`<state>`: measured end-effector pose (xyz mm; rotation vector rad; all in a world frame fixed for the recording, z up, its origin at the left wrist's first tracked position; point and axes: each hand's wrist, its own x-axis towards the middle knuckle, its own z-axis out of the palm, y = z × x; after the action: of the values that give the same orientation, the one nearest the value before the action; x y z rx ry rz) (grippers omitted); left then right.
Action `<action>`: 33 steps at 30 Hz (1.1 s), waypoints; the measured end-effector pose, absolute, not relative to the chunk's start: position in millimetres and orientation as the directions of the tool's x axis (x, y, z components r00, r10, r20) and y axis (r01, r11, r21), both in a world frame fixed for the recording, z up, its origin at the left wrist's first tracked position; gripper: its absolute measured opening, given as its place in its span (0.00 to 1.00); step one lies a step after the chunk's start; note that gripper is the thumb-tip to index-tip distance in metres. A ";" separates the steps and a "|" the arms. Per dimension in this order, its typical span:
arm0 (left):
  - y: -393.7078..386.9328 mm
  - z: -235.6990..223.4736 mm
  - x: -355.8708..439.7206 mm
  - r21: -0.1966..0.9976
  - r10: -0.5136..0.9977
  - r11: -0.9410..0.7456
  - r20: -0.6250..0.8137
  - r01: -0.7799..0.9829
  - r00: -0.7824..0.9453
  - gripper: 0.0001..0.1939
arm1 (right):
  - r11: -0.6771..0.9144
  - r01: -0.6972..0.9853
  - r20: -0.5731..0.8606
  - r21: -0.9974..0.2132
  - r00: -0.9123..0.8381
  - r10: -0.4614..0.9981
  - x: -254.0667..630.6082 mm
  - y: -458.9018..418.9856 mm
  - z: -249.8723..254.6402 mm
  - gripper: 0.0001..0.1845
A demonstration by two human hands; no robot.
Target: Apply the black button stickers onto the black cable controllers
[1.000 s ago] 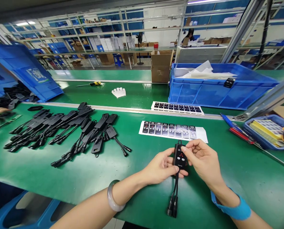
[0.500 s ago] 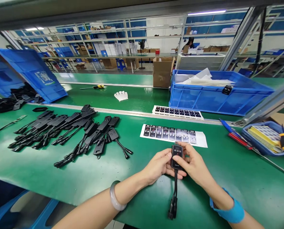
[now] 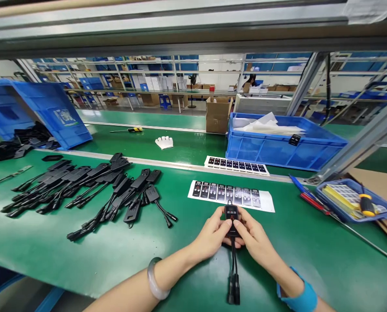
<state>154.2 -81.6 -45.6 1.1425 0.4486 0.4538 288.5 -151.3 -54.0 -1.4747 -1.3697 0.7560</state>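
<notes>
My left hand [image 3: 210, 236] and my right hand [image 3: 253, 237] both grip a small black controller [image 3: 231, 215] with a label on its face, held just above the green bench. Its two black cables [image 3: 232, 277] hang toward me and end in plugs on the bench. A white strip of printed labels [image 3: 231, 195] lies just beyond my hands. A pale bangle is on my left wrist and a blue band on my right.
A heap of black controllers with cables [image 3: 86, 186] lies at the left. A second label strip [image 3: 236, 165] lies before a blue crate [image 3: 282, 145]. A blue tray with tools [image 3: 356, 203], a white glove [image 3: 164, 142] and a tilted blue bin [image 3: 55, 112] stand around.
My hands have drawn closer together around the controller, and my right fingers now cover more of its face. The view has tilted upward, so everything sits lower in the frame.
</notes>
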 end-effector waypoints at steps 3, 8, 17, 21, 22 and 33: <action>-82.4 -46.1 157.5 0.932 0.578 0.344 -0.112 -0.117 0.808 0.25 | 0.077 0.444 0.185 -0.893 0.204 0.961 284.3 -151.0 -55.4 0.22; -76.6 -46.3 157.9 0.942 0.562 0.303 -0.053 -0.145 0.825 0.29 | 0.124 0.757 0.382 -0.642 0.176 0.907 290.7 -146.2 -57.9 0.32; -46.1 -48.7 142.2 0.547 0.544 -0.729 0.101 0.411 0.833 0.30 | -0.555 0.824 0.364 -0.117 0.555 0.748 387.6 -147.1 -54.9 0.27; -50.0 -47.9 141.4 0.452 0.526 -0.775 0.074 0.442 0.847 0.29 | -0.399 0.886 0.390 -0.238 0.463 0.796 399.0 -137.2 -65.4 0.20; -51.1 -47.0 141.1 0.433 0.523 -0.783 0.069 0.447 0.849 0.28 | -0.367 0.893 0.389 -0.261 0.445 0.807 398.7 -132.9 -68.1 0.19; -50.9 -50.7 140.4 0.185 0.537 -0.841 0.178 0.508 0.825 0.25 | -0.089 0.739 0.578 -0.668 0.590 0.564 405.9 -131.0 -57.7 0.22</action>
<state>140.4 -50.9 -50.7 2.8758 0.8266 0.3376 405.9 -131.0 -57.7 -1.7662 -1.0706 -0.2075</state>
